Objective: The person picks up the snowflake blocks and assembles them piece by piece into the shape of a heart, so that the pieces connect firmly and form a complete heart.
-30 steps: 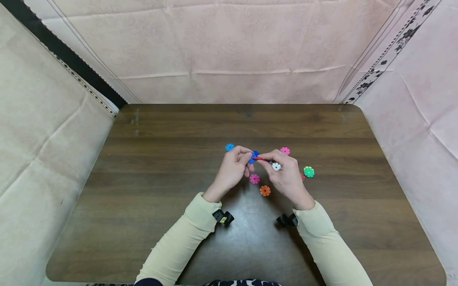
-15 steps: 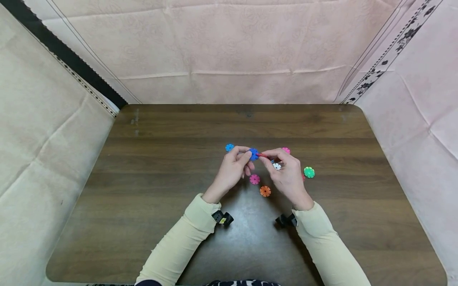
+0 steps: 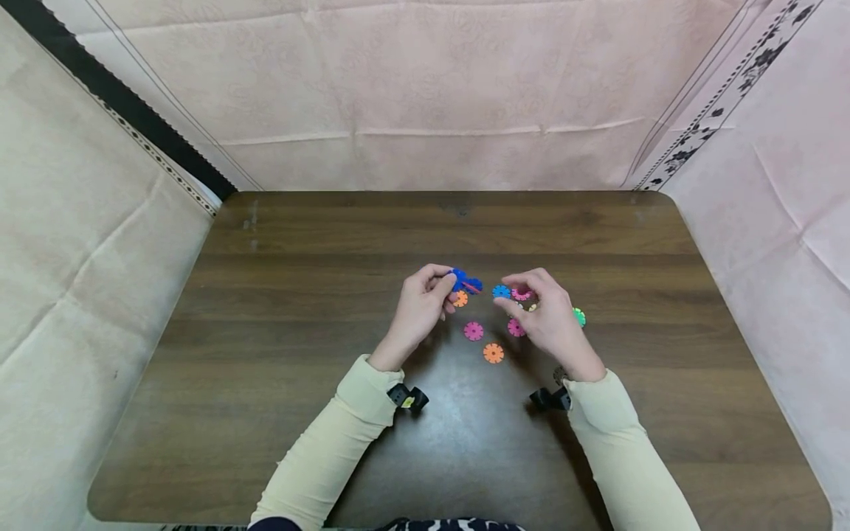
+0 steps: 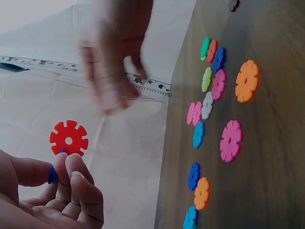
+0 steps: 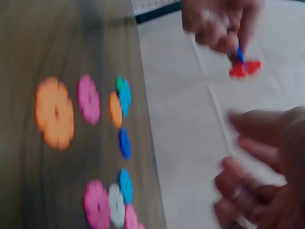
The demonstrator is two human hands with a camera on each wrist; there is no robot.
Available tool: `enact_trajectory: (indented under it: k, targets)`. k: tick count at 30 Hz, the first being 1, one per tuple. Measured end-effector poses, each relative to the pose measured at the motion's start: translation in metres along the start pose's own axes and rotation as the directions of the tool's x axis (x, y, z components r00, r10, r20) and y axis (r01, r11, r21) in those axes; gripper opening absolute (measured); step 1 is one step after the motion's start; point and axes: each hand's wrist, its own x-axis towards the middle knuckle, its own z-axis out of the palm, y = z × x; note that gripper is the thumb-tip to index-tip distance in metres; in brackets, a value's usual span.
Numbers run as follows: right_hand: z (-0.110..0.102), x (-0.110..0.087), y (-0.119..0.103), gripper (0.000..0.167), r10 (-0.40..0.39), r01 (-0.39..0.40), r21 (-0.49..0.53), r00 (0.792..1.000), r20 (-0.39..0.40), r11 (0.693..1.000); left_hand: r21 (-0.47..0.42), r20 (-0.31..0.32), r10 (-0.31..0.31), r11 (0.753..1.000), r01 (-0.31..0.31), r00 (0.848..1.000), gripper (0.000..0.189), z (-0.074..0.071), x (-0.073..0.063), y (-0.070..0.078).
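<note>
My left hand (image 3: 420,306) pinches a blue notched plastic disc (image 3: 457,277) between thumb and fingers, raised over the table. A red notched disc (image 4: 69,138) is joined to the blue one and stands out past the fingertips in the left wrist view. Most of the blue disc is hidden by the fingers there. My right hand (image 3: 550,313) is apart from the joined pair, over the right-hand discs, thumb and forefinger spread with nothing between them. It looks blurred in both wrist views. Below its fingertips, in the head view, lies a light blue disc (image 3: 501,292).
Several loose notched discs lie on the brown wooden table (image 3: 299,295), among them an orange disc (image 3: 493,353), a pink disc (image 3: 474,331), a green disc (image 3: 579,317) and a white disc (image 4: 207,105). Pale cloth (image 3: 425,88) hangs behind the table's far edge.
The right hand has let go of the red disc and moved right, its fingers spreading. The left hand has drawn slightly left, keeping the joined blue and red discs.
</note>
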Motion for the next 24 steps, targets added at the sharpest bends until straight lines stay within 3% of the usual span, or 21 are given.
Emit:
enact_trajectory:
  k: [2,4,7,9,16,24]
  targets:
    - [-0.003,0.000,0.008,0.034,0.092,-0.084,-0.083,0.992,0.090,0.993,-0.002,-0.014,-0.014,1.000,0.014,1.000,0.020,-0.002,0.000,0.000]
    - [-0.004,0.001,0.016,0.035,0.179,-0.146,-0.183,0.966,0.184,0.972,-0.006,-0.022,-0.018,1.000,0.018,1.000,0.020,-0.004,0.001,0.000]
    - [-0.004,0.000,0.024,0.035,0.269,-0.185,-0.294,0.922,0.279,0.938,-0.015,-0.023,-0.017,1.000,0.016,1.000,0.020,-0.005,0.003,0.000]
    - [-0.003,-0.001,0.027,0.032,0.293,-0.185,-0.342,0.908,0.300,0.921,-0.014,-0.022,-0.008,1.000,0.008,1.000,0.020,-0.006,0.004,-0.001]
    - [-0.002,-0.001,0.028,0.023,0.288,-0.163,-0.380,0.909,0.300,0.911,0.024,-0.040,0.004,1.000,-0.003,0.999,0.021,-0.007,0.003,-0.004]
    - [0.000,-0.001,0.032,0.028,0.295,-0.162,-0.407,0.910,0.290,0.899,0.039,-0.045,-0.014,0.999,0.016,0.999,0.023,-0.007,0.002,-0.004]
